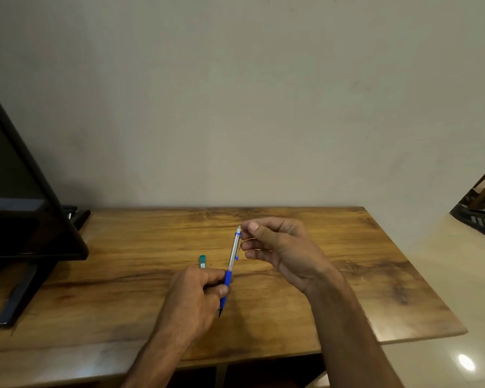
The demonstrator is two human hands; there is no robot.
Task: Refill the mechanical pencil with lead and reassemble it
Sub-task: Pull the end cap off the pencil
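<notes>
Pencil (233,253): silver barrel, blue grip, white top, tip down.
Left hand (196,292): fingers pinch the blue grip.
Right hand (283,245): fingers curled beside the top; whether they pinch it is unclear.

Black monitor (20,175) on wooden table (347,275)

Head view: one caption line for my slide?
Left hand grips the mechanical pencil; right hand is at its top end.
</notes>
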